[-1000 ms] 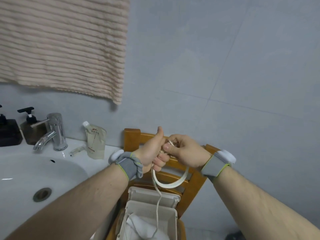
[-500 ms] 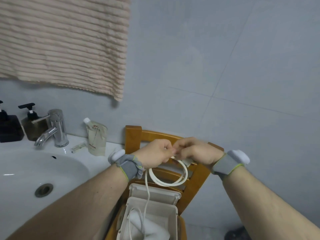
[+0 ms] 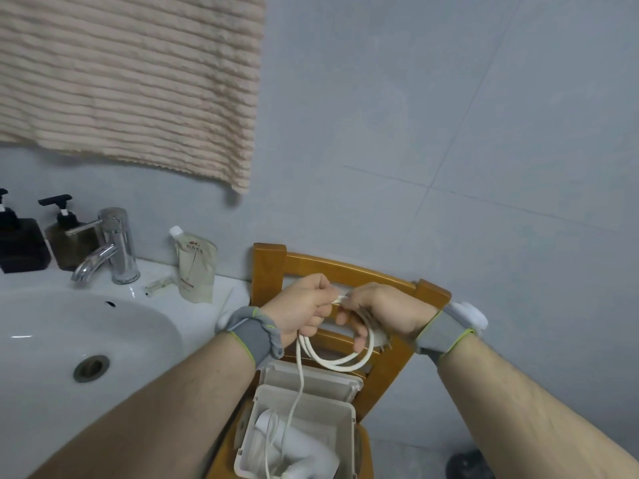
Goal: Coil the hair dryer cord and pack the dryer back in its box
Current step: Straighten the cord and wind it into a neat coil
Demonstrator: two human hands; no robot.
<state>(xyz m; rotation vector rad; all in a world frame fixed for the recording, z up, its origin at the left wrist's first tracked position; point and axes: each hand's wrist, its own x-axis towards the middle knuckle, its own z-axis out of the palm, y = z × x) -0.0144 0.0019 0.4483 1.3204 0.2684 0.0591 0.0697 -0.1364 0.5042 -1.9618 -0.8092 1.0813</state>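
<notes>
White hair dryer (image 3: 297, 451) lies in one open beige box (image 3: 345, 433) on the chair (image 3: 345, 267). Two hands, left hand (image 3: 300, 312) and right hand (image 3: 387, 311), curl their fingers around one looped cord (image 3: 340, 361) above it.

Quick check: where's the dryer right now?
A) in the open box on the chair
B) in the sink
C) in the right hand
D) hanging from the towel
A: the dryer lies in the open box on the chair, its cord rising to both hands.
</notes>
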